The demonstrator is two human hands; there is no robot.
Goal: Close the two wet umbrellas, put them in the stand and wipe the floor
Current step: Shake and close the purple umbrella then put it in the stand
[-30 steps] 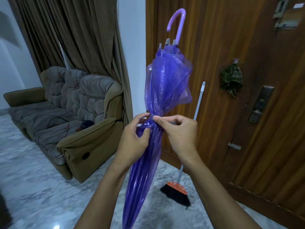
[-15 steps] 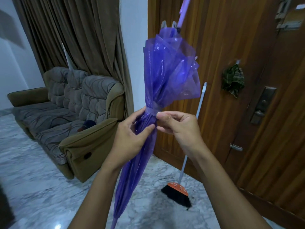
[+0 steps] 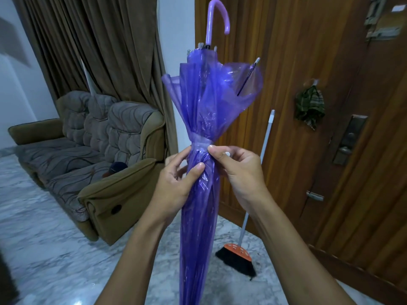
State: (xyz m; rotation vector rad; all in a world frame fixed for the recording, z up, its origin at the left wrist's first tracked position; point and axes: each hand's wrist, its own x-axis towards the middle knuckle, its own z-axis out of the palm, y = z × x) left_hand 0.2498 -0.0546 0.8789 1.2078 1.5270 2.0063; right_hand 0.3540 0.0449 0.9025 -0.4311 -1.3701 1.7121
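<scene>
The left hand grips the umbrella at mid-height. Its thumb presses on the front of the gathered folds and its fingers curl round behind. The right hand is just beside it, on the other side of the folds. It pinches the end of the strap between thumb and forefinger, and a white snap shows at the fingertips. The strap runs as a pale band round the folds, just above both hands.

The umbrella is clear purple plastic, held upright between the forearms with the hook handle at the top. Below the strap the folds lie tight and straight, running down out of view. Above the strap they flare loosely, and one rib sticks out to the right.

Behind the umbrella a broom leans against a wooden door, its bristles on the marble floor. A dark checked cloth hangs on the door above a metal lock. To the left a padded sofa stands in front of a brown curtain.
</scene>
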